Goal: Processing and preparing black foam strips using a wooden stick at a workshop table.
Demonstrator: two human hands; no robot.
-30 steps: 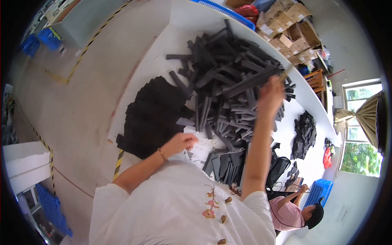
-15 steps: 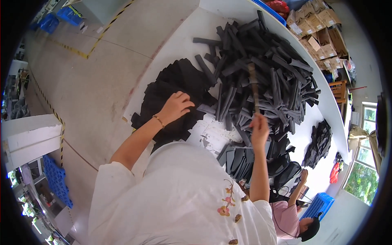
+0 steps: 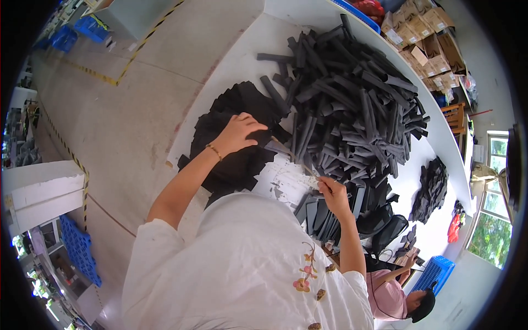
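Observation:
In my right hand (image 3: 334,195) is a thin brown stick (image 3: 297,159), gripped at its near end. The stick slants up and left, its far end reaching the tip of a dark grey strip (image 3: 278,145). My left hand (image 3: 242,133), fingers bent and thumb apart, rests over a fanned pile of flat black pieces (image 3: 231,110) on the white table (image 3: 242,52). Nothing shows between its fingers. Right of that pile lies a large heap of rolled or folded dark grey strips (image 3: 357,104).
Black bags or pouches (image 3: 379,228) lie just right of my right hand. Another black heap (image 3: 430,190) is farther right. A person in pink (image 3: 389,300) works beside a blue crate (image 3: 434,273). Cardboard boxes (image 3: 423,38) are stacked beyond the table.
My right hand has come down and left, and the stick has swung from upright over the heap to a leftward slant near my left hand. The left hand has shifted slightly.

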